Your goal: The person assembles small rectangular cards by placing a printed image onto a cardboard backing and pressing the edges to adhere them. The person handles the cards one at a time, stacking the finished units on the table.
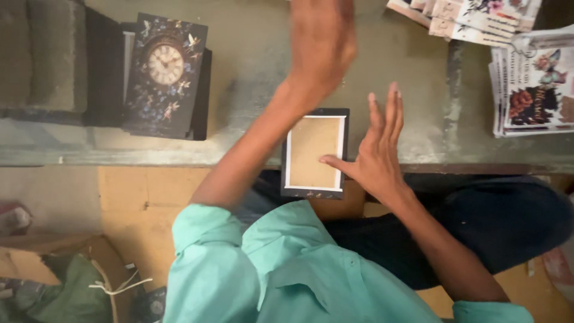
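A small dark-edged board (pixel 315 153) with a tan centre and white border lies face down at the near edge of a worn green table (pixel 251 66), overhanging it slightly. My right hand (pixel 376 149) rests flat beside the board's right side, fingers spread, thumb touching its inner border. My left hand (pixel 320 42) is raised above the table beyond the board, open and blurred, holding nothing.
A dark floral board with a clock face (pixel 165 75) lies on a stack at the left. Stacks of printed floral sheets (pixel 532 90) sit at the right, more sheets (pixel 472 15) at the top. A green bag (pixel 66 293) is on the floor lower left.
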